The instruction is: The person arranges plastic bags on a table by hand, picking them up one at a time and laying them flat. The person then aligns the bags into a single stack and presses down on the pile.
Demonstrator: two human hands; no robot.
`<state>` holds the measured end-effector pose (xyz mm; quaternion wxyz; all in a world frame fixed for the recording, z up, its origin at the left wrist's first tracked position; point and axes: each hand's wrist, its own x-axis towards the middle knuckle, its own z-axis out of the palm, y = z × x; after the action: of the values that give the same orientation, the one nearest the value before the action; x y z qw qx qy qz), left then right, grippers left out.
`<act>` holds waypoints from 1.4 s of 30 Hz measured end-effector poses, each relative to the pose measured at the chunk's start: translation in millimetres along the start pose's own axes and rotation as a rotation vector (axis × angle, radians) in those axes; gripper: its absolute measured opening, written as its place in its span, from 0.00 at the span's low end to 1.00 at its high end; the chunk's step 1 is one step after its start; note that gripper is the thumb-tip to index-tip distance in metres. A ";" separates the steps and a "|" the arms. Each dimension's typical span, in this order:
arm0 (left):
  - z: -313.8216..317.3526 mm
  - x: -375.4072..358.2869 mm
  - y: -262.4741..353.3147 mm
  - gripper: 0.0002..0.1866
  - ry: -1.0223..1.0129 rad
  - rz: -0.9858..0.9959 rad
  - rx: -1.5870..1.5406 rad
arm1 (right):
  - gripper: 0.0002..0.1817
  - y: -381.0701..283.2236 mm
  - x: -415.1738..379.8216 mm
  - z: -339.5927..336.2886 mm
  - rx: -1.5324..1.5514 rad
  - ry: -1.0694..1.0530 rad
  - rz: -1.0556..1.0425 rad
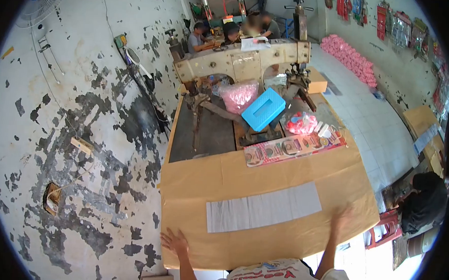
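Note:
My left hand (pixel 175 242) lies flat with fingers spread on the brown paper (pixel 197 189) covering the near part of the table, close to its left edge. Toward the right side, my right hand (pixel 342 217) rests on the same paper, slightly blurred, its fingers stretched out and nothing in them. Between the two hands a row of overlapping whitish-grey sheets (pixel 264 208) forms a long strip, touched by neither hand. Beyond the strip sits a long printed pink carton (pixel 294 149).
A blue plastic basket (pixel 264 109), a bag of pink pieces (pixel 240 95) and a smaller bag of pink-red items (pixel 301 124) stand beyond the paper. A heavy metal machine frame (pixel 243 63) spans the table. Several people work behind; a person in black (pixel 424 204) sits at right.

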<state>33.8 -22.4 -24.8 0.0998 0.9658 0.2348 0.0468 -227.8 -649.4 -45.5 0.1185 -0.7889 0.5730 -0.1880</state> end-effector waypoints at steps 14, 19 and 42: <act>-9.3 -1.5 3.0 0.37 -0.013 -0.005 -0.050 | 0.32 -80.3 -18.6 30.7 -0.019 0.068 -0.235; -10.1 -4.6 5.5 0.37 0.026 0.010 -0.048 | 0.29 -52.3 4.2 6.1 -0.076 0.056 -0.223; 26.4 -96.1 125.5 0.18 0.239 0.374 -0.302 | 0.29 -110.9 -51.5 -7.6 0.040 0.045 -0.252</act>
<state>8.1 -180.6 -27.8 0.2038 0.9542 0.0526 0.2126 -149.9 -565.3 -2.3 0.0965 -0.8477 0.4679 -0.2306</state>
